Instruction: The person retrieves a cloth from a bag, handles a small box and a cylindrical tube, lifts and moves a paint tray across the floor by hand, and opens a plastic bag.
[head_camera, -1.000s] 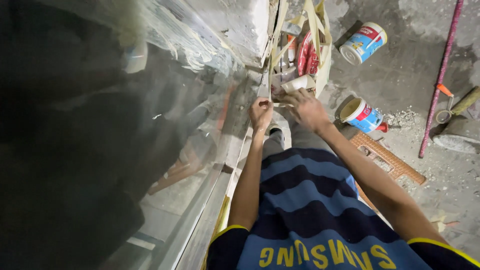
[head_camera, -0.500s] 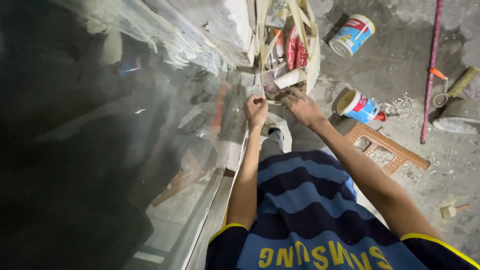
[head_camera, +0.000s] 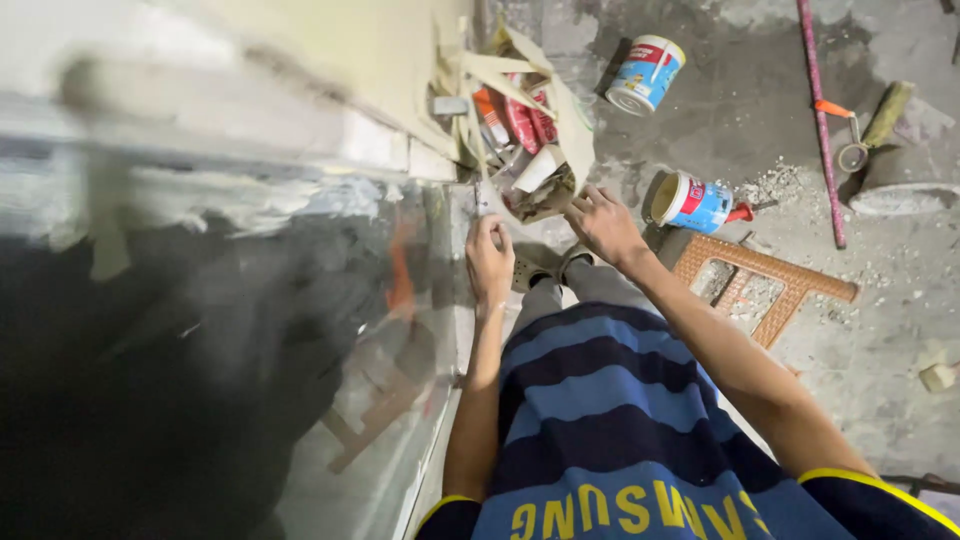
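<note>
Below the cloth tool bag (head_camera: 560, 120), both arms extend straight down. Left hand (head_camera: 489, 258) is curled shut around a thin blade-like tool (head_camera: 478, 197) held against the glass pane's (head_camera: 250, 330) edge. Right hand (head_camera: 603, 222), fingers loosely spread, touches the bag's lower rim.

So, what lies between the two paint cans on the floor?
In the head view, only bare grey floor lies between the upper can and the lower can.

2 round tubs with blue-and-red labels lie tipped on the concrete floor, tub 1 (head_camera: 646, 73) top centre and tub 2 (head_camera: 689, 201) just below, beside red pouches (head_camera: 522, 122) in the beige bag (head_camera: 570, 120).
</note>
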